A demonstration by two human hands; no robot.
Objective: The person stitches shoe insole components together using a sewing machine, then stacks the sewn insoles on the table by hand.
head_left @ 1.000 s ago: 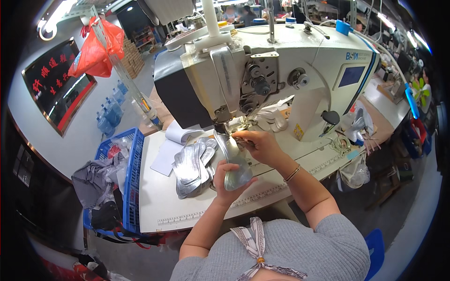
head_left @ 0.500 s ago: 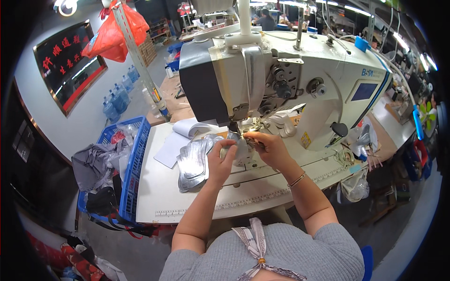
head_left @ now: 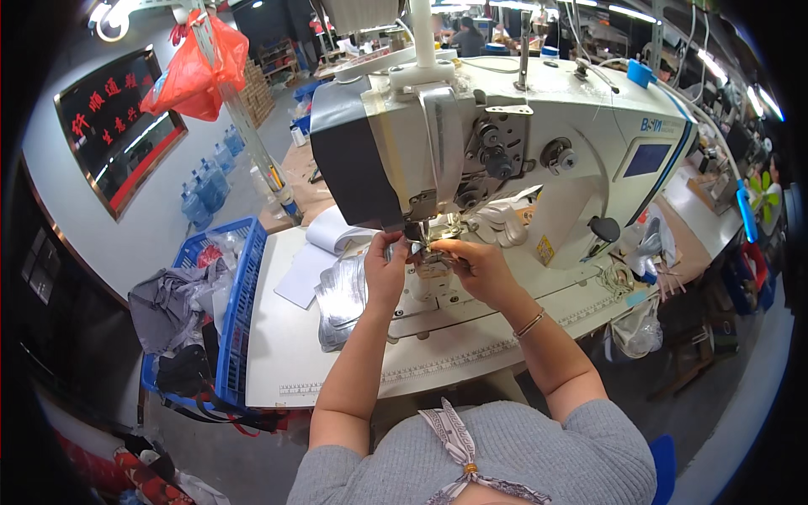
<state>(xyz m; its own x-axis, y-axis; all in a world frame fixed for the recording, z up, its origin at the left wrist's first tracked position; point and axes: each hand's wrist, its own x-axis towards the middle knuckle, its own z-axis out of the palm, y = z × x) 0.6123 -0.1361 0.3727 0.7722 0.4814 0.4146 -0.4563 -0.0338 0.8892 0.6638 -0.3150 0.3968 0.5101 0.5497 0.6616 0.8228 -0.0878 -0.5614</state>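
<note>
A large white sewing machine with a dark end cover stands in front of me, its needle area lit. My left hand is closed just left of the needle, thumb and fingers pinching a small silver piece that the fingers mostly hide. Right of the needle, my right hand is closed too, its fingertips on the same piece by the presser foot. Beside my left forearm lies a fanned stack of flat silver pieces. More pale, rounded pieces rest behind my right hand, under the machine arm.
An open notebook lies left of the stack. A ruler strip runs along the table's front edge. At the left stands a blue basket holding grey cloth. Coiled cord sits at the right, and a plastic bag hangs below it.
My left hand has shifted slightly left and up, and its fingers have curled in closer to the needle. The silver piece, which showed broadly between my hands, is now mostly hidden. The view has shifted slightly.
</note>
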